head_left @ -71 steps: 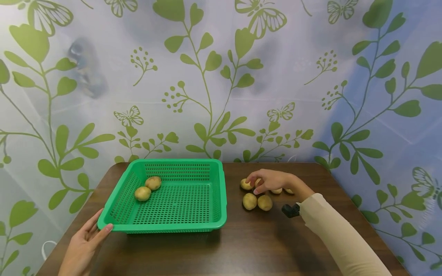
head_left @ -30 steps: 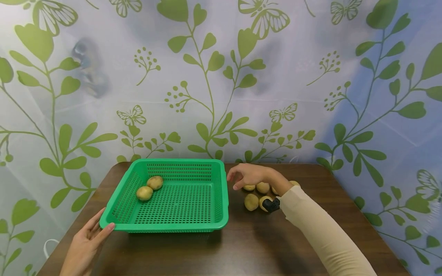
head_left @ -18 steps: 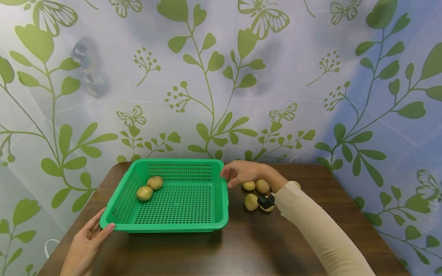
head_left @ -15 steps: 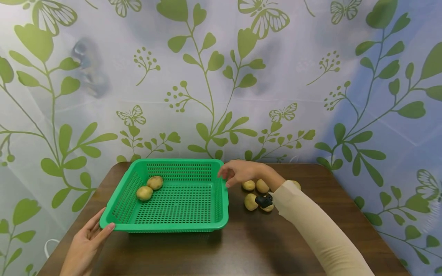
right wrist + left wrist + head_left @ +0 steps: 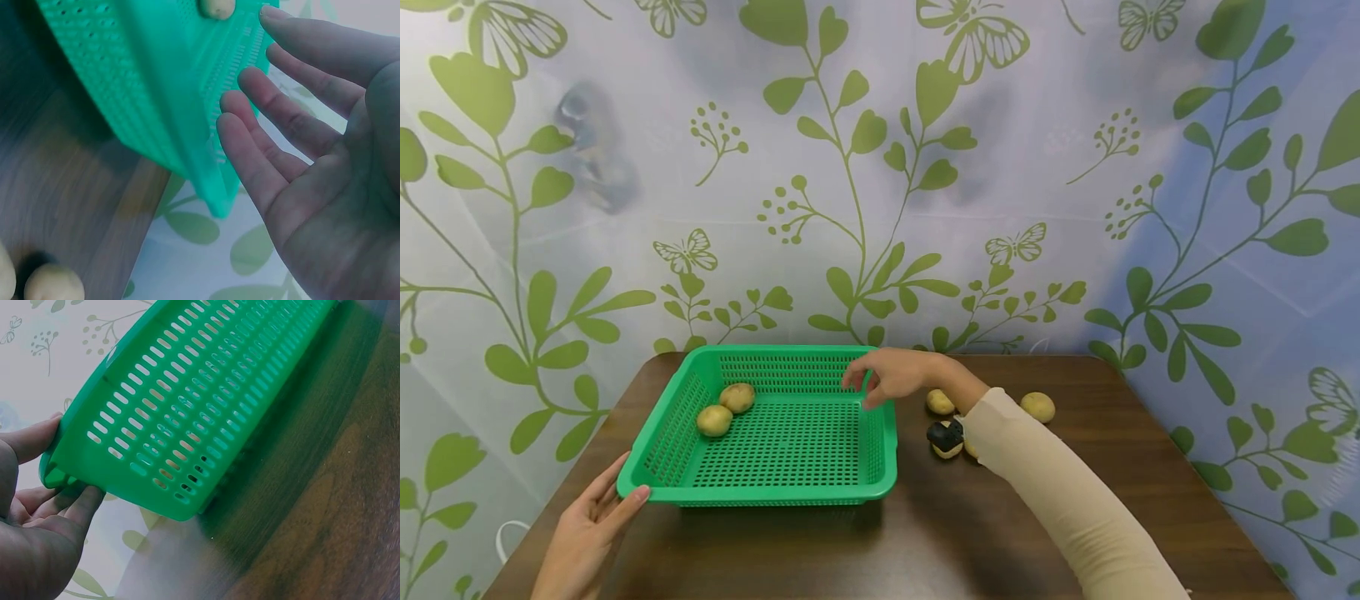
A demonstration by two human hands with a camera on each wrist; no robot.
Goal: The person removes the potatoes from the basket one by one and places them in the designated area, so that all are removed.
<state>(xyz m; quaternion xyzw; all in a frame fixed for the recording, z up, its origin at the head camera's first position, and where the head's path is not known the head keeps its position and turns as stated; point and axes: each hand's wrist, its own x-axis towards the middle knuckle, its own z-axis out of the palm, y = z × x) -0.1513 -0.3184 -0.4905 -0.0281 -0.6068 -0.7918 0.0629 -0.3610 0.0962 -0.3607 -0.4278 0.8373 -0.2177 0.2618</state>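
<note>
A green plastic basket (image 5: 790,493) with slotted walls stands on the table. Its front left corner is held by my left hand (image 5: 580,537); the left wrist view shows the thumb over the rim (image 5: 84,394) and the fingers below it. Two potatoes, one (image 5: 713,420) in front of the other (image 5: 737,397), lie at the basket's left side. Over the basket's right wall reaches my right hand (image 5: 891,375). In the right wrist view that hand (image 5: 337,156) has spread, slightly bent fingers and an empty palm, beside the basket's rim (image 5: 165,81).
Several potatoes sit on the brown wooden table (image 5: 925,550) right of the basket, among them one at the back (image 5: 940,402) and one farther right (image 5: 1037,407). My right forearm hides part of this group. A patterned curtain (image 5: 880,183) hangs behind the table.
My right hand has moved left from above the loose potatoes to over the basket's right side. The left hand keeps its grip on the corner, and the basket's two potatoes lie as before.
</note>
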